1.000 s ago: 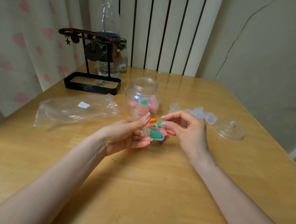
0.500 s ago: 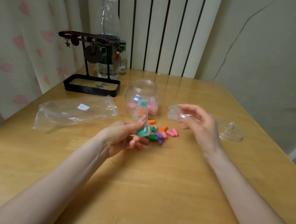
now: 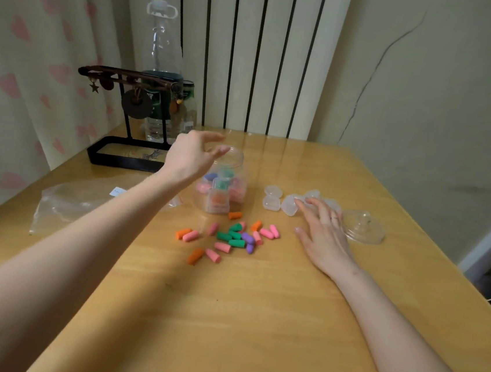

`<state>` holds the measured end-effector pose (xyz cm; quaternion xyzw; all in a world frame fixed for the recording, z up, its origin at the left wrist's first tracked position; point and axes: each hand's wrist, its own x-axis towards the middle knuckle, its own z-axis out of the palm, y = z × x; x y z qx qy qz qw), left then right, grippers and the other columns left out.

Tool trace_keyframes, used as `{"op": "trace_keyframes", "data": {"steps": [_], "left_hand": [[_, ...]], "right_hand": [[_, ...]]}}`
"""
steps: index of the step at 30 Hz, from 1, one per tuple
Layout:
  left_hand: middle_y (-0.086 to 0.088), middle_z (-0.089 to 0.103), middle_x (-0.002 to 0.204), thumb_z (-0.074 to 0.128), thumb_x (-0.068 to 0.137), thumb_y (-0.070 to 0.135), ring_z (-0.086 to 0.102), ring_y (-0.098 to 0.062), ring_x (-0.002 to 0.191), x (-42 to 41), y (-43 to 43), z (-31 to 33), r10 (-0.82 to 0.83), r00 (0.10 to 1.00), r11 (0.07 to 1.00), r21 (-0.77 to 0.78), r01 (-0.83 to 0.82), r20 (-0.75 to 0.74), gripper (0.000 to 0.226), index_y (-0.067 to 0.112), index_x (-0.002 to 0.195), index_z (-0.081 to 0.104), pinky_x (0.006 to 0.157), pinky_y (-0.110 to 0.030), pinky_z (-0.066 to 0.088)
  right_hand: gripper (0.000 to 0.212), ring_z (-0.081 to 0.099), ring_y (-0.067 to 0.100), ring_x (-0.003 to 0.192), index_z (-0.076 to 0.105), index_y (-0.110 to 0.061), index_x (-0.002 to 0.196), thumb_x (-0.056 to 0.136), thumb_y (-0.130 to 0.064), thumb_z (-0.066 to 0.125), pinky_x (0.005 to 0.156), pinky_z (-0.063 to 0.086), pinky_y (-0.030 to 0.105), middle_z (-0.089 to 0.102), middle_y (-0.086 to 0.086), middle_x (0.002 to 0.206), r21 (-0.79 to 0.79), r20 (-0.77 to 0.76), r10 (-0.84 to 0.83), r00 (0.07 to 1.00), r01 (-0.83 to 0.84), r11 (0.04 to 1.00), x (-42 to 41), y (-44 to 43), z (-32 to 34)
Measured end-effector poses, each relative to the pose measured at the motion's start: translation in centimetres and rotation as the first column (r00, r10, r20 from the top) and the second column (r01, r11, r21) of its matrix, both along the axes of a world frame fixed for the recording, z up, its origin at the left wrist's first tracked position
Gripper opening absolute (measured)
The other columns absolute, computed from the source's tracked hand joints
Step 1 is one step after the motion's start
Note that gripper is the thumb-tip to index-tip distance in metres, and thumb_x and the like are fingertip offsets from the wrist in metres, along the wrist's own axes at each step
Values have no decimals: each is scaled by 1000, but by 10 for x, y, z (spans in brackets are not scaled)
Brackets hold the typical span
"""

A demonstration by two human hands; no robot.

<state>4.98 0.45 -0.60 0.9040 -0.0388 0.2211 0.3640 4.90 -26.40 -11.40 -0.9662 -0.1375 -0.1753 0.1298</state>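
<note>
Nearest lies the table (image 3: pixel 224 320), smooth yellowish wood with a fine grain and a glossy finish, and 2 bare forearms reach across it. Past them, loose on the wood between the arms, is a scatter of foam earplugs (image 3: pixel 233 236): short, matte, bullet-shaped pieces in orange, pink, green and purple, some touching and some lying apart at the left edge.

Just right of that scatter the right grip (image 3: pixel 323 236) lies low with the palm down and a ring on 1 finger. It is released, and its straight fingers (image 3: pixel 300 203) touch the nearest of the small cases (image 3: pixel 273 198). These are frosted, translucent plastic shells with rounded corners, bunched together on the table. Right of them sits a clear domed lid (image 3: pixel 362 227) with a knob on top.

Directly beyond the earplugs stands the jar (image 3: pixel 237 191), upright, round and of clear plastic, with a wide open mouth. It holds several filled cases showing green, pink, orange and blue. The left grip (image 3: pixel 188 157) hangs over the jar's mouth, released, with its fingers loosely spread and grasping nothing.

To the left a crinkled clear plastic bag (image 3: pixel 63 206) lies flat under the left forearm. Farther back a black metal stand (image 3: pixel 126 155) with a tray base carries hanging trinkets, and a tall clear bottle (image 3: pixel 161 55) stands behind it. A white ribbed radiator (image 3: pixel 252 50) backs the table, beside a pale curtain (image 3: pixel 23 71) printed with pink hearts.
</note>
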Motion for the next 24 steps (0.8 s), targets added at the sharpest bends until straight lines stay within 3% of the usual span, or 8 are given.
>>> {"op": "trace_keyframes", "data": {"steps": [3,9,15,17,18,20,21,24], "left_hand": [[-7,67,116,58,92,28,64,-20,97,-14,5,-9,55,996,997,-64,-51,71,28,14,115,66,88,-40,52],[3,66,108,56,93,17,64,-10,84,-57,-5,-35,-23,998,974,-225,35,59,19,14,111,60,66,-15,46],[-2,67,86,57,93,14,69,-23,62,-94,-31,-58,-213,972,924,-343,169,-96,12,14,104,60,51,-38,57],[3,69,84,58,92,15,68,-21,64,-98,-36,-64,-261,962,938,-257,233,-80,10,14,102,60,57,-40,56],[3,70,87,58,92,16,68,-14,66,-99,-37,-66,-287,954,932,-254,258,-84,9,15,101,60,62,-35,55],[-5,71,94,54,94,17,66,-1,67,-103,-42,-63,-377,915,853,-439,282,-144,12,12,104,59,59,-17,49],[-9,70,96,53,94,18,66,0,67,-105,-42,-59,-439,879,773,-575,267,-183,18,10,109,57,56,-11,45],[-12,69,97,56,84,28,69,-12,73,-105,-38,-53,-610,760,549,-811,200,-225,42,6,119,54,52,-10,43]], "right_hand": [[49,37,36,124,49,-15,134,87,-12,60,110,28,42,37,13,136,100,95,-34,995,24,995,-1,2,0],[38,34,37,130,57,-16,125,87,-8,58,112,25,40,37,12,146,139,34,-102,994,97,986,5,-1,-6],[21,55,30,99,68,-14,95,80,0,64,83,36,27,60,10,110,374,82,-167,982,125,919,-2,1,6],[24,59,18,80,65,-21,97,79,-7,71,74,41,25,65,7,101,567,17,-61,998,41,822,-14,9,24],[30,58,14,71,62,-25,101,78,-8,72,71,44,25,66,8,98,683,-24,87,996,-48,729,-23,17,34],[41,55,20,66,57,-28,108,77,-8,75,65,47,29,67,14,96,831,-23,377,926,-192,522,-45,34,48],[44,54,22,66,56,-27,107,74,-9,77,62,48,30,68,16,97,847,-6,456,890,-239,476,-55,44,51],[42,58,17,73,58,-32,100,66,-20,79,66,47,27,71,1,98,745,47,498,866,-363,560,-75,63,54]]}}
